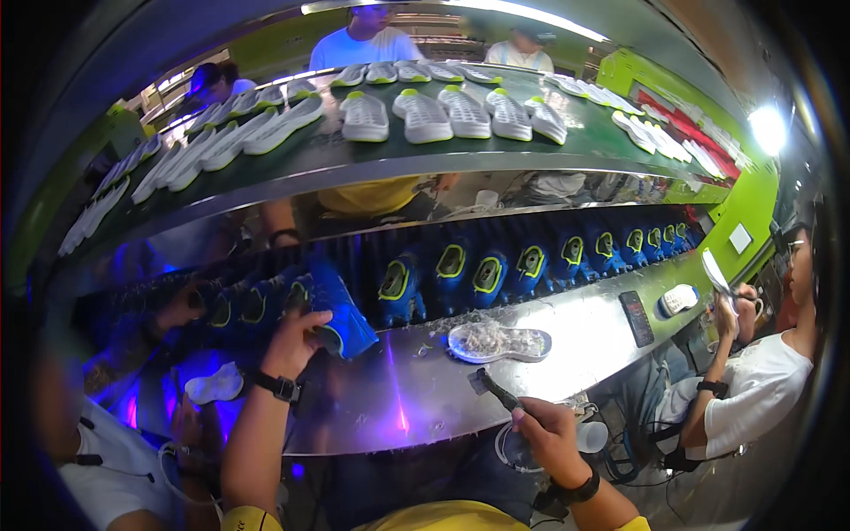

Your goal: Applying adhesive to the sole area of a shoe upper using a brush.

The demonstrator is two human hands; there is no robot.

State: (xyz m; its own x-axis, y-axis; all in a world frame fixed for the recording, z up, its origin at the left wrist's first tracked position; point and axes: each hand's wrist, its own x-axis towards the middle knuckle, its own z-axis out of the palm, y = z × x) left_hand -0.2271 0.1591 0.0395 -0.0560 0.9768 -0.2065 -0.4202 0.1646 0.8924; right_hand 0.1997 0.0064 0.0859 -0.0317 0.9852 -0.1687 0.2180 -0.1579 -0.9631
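Observation:
My left hand (297,345) is closed around the end of a blue shoe upper (343,305), tilted above the steel bench near the row of other blue uppers. My right hand (549,432) grips a small dark brush (492,388) by its handle, its head pointing up and left over the bench's front edge. Beyond the brush, a pale shoe sole (498,343) lies flat on the bench, its upper face rough with whitish fuzz. The brush and the sole are apart.
Blue uppers with lime-edged openings (489,273) line the back of the bench (416,389). Above runs a green belt (319,152) carrying white soles (425,117). At right lie a phone (636,319) and another sole (679,299). People work on both sides and beyond the belt.

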